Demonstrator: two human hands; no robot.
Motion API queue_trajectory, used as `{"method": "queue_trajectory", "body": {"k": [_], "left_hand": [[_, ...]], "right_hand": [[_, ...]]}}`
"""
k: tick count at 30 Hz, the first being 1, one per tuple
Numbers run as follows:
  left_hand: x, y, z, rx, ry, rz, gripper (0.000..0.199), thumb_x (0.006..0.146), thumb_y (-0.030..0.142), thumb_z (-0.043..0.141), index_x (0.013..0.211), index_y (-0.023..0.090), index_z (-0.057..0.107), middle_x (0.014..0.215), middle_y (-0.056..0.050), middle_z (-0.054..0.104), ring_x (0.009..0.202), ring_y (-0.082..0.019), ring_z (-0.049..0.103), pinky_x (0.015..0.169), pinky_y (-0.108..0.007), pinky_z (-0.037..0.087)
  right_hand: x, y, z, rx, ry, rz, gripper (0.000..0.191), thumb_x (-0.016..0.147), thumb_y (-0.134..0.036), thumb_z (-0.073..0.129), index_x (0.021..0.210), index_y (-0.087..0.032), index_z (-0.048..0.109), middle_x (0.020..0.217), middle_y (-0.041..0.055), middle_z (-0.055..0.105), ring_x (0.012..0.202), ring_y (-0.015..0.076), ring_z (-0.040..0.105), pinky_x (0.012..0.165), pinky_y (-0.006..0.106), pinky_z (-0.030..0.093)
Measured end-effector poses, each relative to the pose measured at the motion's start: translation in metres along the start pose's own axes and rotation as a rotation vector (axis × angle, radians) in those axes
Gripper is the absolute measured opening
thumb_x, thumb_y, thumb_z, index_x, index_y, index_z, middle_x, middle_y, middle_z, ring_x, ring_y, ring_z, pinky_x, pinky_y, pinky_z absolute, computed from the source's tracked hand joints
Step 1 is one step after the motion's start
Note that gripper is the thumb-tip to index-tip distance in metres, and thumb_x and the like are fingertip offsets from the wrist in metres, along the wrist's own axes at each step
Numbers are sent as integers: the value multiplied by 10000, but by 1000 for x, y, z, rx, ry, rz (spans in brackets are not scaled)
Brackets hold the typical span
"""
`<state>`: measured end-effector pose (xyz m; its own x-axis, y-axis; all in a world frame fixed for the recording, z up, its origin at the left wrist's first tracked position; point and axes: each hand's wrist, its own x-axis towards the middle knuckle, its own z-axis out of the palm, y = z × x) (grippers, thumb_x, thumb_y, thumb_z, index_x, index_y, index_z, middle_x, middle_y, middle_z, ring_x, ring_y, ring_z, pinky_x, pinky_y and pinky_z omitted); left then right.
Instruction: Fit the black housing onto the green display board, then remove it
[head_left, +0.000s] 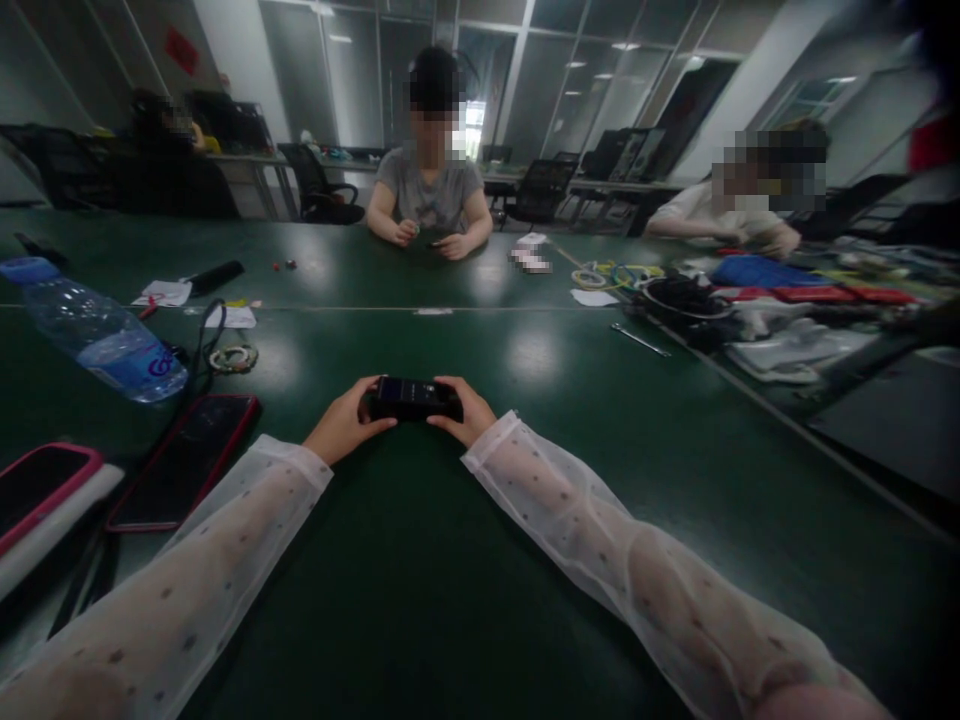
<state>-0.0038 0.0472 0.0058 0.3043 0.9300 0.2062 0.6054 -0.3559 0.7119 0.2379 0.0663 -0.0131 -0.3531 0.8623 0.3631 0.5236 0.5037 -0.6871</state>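
Observation:
A small black device with a screen is held level between my two hands, over the dark green table. My left hand grips its left end, with the thumb along the near side and the fingers at the far side. At the right end, my right hand is closed on it in the same way. Faint marks show on the screen, too small to read. Sheer white dotted sleeves cover both forearms. Left of my left hand lies a dark phone with a red edge.
A water bottle lies tilted at left, beside a coiled bracelet-like ring and a pink-edged phone. A metal wrench-like tool and heaped cables are at right. A person sits opposite; others sit farther off.

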Motion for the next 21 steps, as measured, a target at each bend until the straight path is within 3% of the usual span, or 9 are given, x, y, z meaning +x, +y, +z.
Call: {"method": "queue_trajectory", "body": {"k": [10, 13, 16, 21], "left_hand": [[0, -3, 1, 22, -4, -21, 693, 731, 414, 680, 1309, 199, 363, 1067, -105, 585, 619, -150, 554, 550, -284, 442], [0, -3, 1, 37, -8, -48, 688, 726, 416, 683, 1297, 180, 381, 865, -62, 611, 602, -165, 555, 525, -272, 417], [1, -2, 1, 35, -17, -67, 682, 730, 408, 681, 1293, 160, 386, 733, -23, 591, 567, -164, 546, 505, -263, 396], [1, 1, -1, -4, -16, -45, 564, 765, 349, 651, 1253, 182, 422, 845, -42, 620, 548, -133, 534, 509, -257, 396]], "right_hand": [[-1, -8, -2, -6, 4, 52, 546, 689, -195, 714, 1165, -200, 446, 1126, 93, 587, 1071, 232, 578, 919, 449, 472], [-1, -10, -4, 24, 20, 51, 535, 696, -202, 707, 1159, -213, 441, 1120, 87, 586, 1058, 230, 583, 914, 460, 477], [-2, -12, -4, 71, 89, 20, 520, 706, -215, 696, 1155, -234, 434, 1122, 74, 574, 1053, 227, 585, 924, 466, 476], [-3, -16, -6, 145, 297, -49, 522, 726, -268, 675, 1177, -225, 416, 1152, 88, 528, 1050, 221, 574, 900, 406, 508]]}}
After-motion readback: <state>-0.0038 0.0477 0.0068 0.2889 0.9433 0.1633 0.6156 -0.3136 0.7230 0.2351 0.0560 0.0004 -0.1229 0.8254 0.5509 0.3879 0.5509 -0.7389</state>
